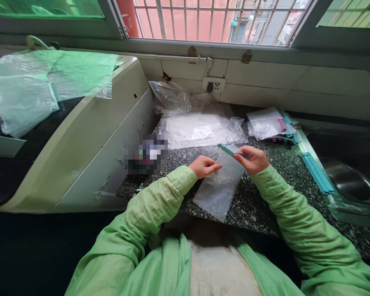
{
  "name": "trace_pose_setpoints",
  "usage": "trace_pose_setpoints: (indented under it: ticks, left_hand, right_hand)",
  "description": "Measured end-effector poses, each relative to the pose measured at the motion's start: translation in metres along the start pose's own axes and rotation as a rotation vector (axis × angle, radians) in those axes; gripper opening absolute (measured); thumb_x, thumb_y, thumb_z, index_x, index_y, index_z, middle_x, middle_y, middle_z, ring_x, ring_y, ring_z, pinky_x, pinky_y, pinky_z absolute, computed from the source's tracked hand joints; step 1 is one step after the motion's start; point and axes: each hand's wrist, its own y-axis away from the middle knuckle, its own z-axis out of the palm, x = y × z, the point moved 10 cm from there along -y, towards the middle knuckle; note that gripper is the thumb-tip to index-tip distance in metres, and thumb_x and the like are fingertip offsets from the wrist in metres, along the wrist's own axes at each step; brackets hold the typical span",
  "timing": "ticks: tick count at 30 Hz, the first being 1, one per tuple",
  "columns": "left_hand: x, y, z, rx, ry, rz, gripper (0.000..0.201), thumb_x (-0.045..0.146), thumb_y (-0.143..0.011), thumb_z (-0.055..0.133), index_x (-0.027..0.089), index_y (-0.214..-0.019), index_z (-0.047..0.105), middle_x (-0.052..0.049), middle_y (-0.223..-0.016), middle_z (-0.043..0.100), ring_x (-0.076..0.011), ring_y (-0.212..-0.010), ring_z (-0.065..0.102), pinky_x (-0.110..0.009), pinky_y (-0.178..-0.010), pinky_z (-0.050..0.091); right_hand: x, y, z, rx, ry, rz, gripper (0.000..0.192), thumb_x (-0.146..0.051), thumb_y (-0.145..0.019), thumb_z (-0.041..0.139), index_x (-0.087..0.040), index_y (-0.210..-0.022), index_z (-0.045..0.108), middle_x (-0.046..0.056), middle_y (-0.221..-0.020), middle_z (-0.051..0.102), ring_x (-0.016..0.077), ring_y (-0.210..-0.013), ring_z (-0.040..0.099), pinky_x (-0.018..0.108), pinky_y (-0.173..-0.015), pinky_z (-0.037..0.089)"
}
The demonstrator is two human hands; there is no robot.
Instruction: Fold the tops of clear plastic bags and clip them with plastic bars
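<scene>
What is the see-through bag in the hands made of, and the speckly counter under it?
The bag looks like thin, clear plastic film: the counter shows through it, and its top strip is teal. The counter looks like polished granite or similar stone, dark with pale speckles; it could be an imitation.

I see a dark speckled stone counter (259,205) running under the window, with a white appliance to its left and a steel sink to its right. A clear zip bag (217,191) lies flat near the front edge, its upper end raised off the stone. Behind it a wide sheet of clear plastic (200,129) is spread out, and a crumpled clear bag (170,96) sits at the back by the wall. Towards the sink I make out a small stack of clear bags with coloured zip strips (269,125). Several teal sealing strips (317,172) lie along the sink rim. A blurred item sits at the left end; I cannot tell what it is.
</scene>
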Motion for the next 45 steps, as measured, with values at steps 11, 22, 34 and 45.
trace_pose_setpoints:
  ticks: [11, 22, 34, 45]
  left_hand:
    - [-0.002, 0.000, 0.001, -0.007, -0.005, -0.009, 0.043, 0.046, -0.074, 0.049, 0.009, -0.059, 0.063, 0.004, -0.038, 0.037, -0.0039, -0.040, 0.028, -0.019, -0.040, 0.021]
    - [-0.001, 0.002, 0.005, -0.072, -0.033, 0.015, 0.044, 0.045, -0.075, 0.045, 0.009, -0.057, 0.062, 0.004, -0.040, 0.036, -0.0045, -0.041, 0.029, -0.020, -0.042, 0.021]
    - [-0.008, -0.002, -0.015, 0.108, 0.219, -0.038, 0.042, 0.051, -0.061, 0.059, 0.011, -0.071, 0.055, 0.005, -0.052, 0.038, -0.0050, -0.049, 0.032, -0.019, -0.046, 0.025]
    - [-0.012, 0.003, -0.025, 0.181, 0.291, -0.133, 0.043, 0.051, -0.054, 0.064, 0.010, -0.063, 0.059, 0.006, -0.042, 0.036, -0.0032, -0.041, 0.026, -0.020, -0.040, 0.017]
  right_hand:
    - [0.010, 0.001, 0.003, 0.023, 0.026, -0.005, 0.029, -0.046, -0.071, 0.053, -0.019, -0.061, 0.058, 0.003, -0.059, 0.058, 0.0128, -0.054, 0.049, 0.026, -0.050, 0.038]
    - [-0.005, 0.001, 0.005, -0.003, 0.038, -0.063, 0.023, -0.039, -0.072, 0.054, -0.019, -0.062, 0.056, 0.003, -0.060, 0.057, 0.0133, -0.056, 0.048, 0.026, -0.052, 0.039]
    - [-0.020, 0.007, 0.043, -0.233, -0.046, -0.138, 0.024, -0.037, -0.073, 0.053, -0.015, -0.062, 0.055, 0.000, -0.053, 0.049, 0.0088, -0.049, 0.041, 0.022, -0.047, 0.034]
    - [0.003, 0.006, 0.048, -0.285, -0.218, 0.174, 0.038, -0.054, -0.064, 0.057, -0.015, -0.065, 0.057, 0.001, -0.056, 0.053, 0.0093, -0.051, 0.044, 0.022, -0.049, 0.035]
